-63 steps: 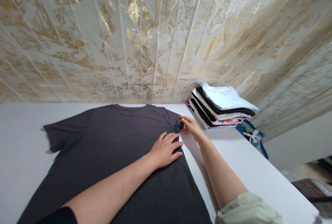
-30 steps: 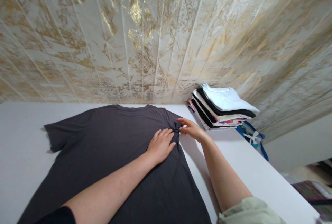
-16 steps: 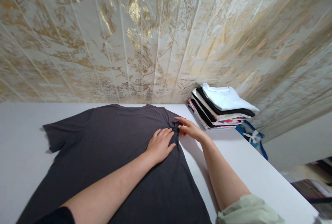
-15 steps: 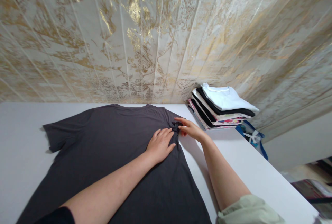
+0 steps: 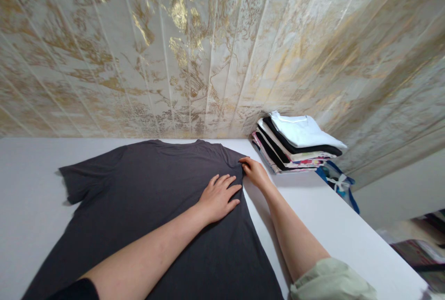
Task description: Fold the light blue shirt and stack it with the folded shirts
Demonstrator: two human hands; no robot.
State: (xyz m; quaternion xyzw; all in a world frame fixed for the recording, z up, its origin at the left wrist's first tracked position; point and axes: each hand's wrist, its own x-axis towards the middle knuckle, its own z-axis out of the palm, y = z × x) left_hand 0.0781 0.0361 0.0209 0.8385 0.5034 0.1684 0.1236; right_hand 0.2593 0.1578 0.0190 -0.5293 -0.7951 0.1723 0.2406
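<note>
A dark grey T-shirt (image 5: 146,188) lies spread flat on a white table (image 5: 330,216), collar towards the wall. My left hand (image 5: 219,195) rests palm down on the shirt near its right side, fingers stretched out and apart. My right hand (image 5: 255,172) sits at the shirt's right sleeve edge, fingers curled in a pinch on the fabric there. The right sleeve is mostly hidden beside that hand, while the left sleeve lies out flat at the far left.
A stack of folded clothes (image 5: 299,142), white on top, sits at the table's far right against the gold-patterned wall (image 5: 208,49). A blue and white bag (image 5: 339,184) hangs past the table's right edge. The floor shows at lower right.
The bunched sleeve fabric under my right hand has flattened out. My right hand has shifted slightly towards the wall, and my left hand has slid a little right with fingers more spread.
</note>
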